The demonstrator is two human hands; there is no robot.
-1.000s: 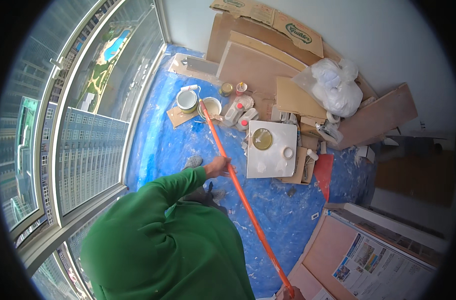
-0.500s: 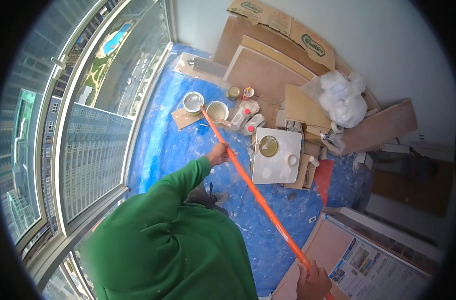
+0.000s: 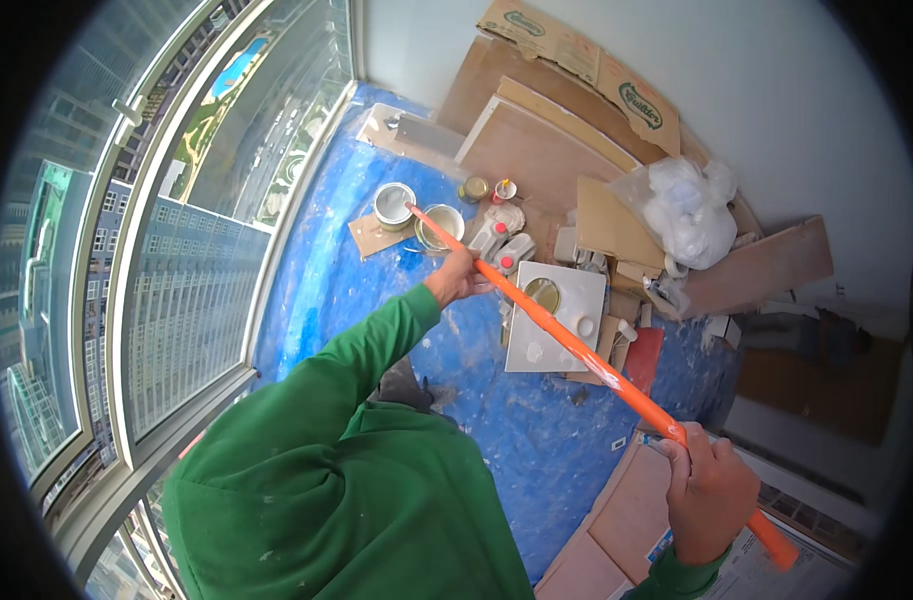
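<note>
Both of my hands grip a long orange pole (image 3: 577, 345) that slants from the far left down to the near right. My left hand (image 3: 459, 277) is wrapped round its far part, while my right hand (image 3: 712, 490) is closed round it near the butt end. The pole's far tip reaches the rim of a white-grey paint can (image 3: 390, 227) standing on a piece of cardboard (image 3: 365, 238); whether it touches the paint I cannot tell. Beside that can is an open bucket (image 3: 422, 238) with pale contents, partly behind the pole.
Blue sheeting (image 3: 327, 310) covers the floor. White jugs with red caps (image 3: 489, 242), a small can (image 3: 473, 189) and a white board (image 3: 527, 350) lie right of the buckets. Wooden panels (image 3: 537, 135) and a plastic bag (image 3: 689, 215) lean by the wall. Tall windows (image 3: 202, 290) line the left.
My right hand has risen and moved right with the pole's near end, so the pole slants less steeply. My left hand has shifted slightly farther away and right. The far tip stays by the paint can.
</note>
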